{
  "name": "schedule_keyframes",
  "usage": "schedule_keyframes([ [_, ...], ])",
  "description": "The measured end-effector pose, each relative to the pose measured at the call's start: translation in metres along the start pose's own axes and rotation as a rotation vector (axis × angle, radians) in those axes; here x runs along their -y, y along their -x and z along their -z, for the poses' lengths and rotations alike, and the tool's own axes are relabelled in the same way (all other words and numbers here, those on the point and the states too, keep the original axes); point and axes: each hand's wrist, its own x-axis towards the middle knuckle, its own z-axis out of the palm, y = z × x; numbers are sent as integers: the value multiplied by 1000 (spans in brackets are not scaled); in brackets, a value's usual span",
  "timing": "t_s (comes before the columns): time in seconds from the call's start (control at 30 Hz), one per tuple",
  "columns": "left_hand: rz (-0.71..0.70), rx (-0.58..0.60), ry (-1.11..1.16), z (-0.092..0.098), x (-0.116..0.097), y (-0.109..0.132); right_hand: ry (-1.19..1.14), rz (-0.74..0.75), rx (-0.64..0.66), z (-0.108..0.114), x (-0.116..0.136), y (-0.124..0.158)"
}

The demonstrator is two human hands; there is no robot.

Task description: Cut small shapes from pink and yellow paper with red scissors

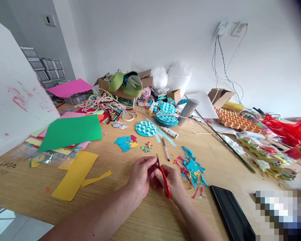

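My right hand (174, 184) grips a pair of scissors (167, 186) by its red handles, the blades pointing up and away from me. Right beside it, my left hand (140, 174) is closed in a pinch at the blades. A tiny bit of yellow paper (157, 156) shows at the fingertips; most of it is hidden. Beyond the hands lie blue fish cut-outs (123, 143), with red and yellow ones beside them, and a small pile of red, yellow and green pieces (146, 147). Blue, red and yellow scraps (192, 167) are heaped to the right.
Yellow paper (76, 175) and a green sheet (72, 132) lie left. A pen (166, 149), a glue tube (170, 132) and a scalloped blue disc (145, 129) sit ahead. A grey bottle (188, 112) stands behind. A black phone (232, 212) and a stick (225, 142) are right.
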Motion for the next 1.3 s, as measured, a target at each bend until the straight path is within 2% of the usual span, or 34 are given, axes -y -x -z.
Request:
schedule_keyframes([
  [0.4, 56, 16, 2, 1, 3, 1, -39, -29, 16, -2, 0, 0],
  [0.73, 74, 6, 7, -2, 0, 3, 16, -3, -2, -1, 4, 1],
  [1.3, 51, 19, 41, 0, 2, 0, 16, -7, -12, -3, 5, 0],
])
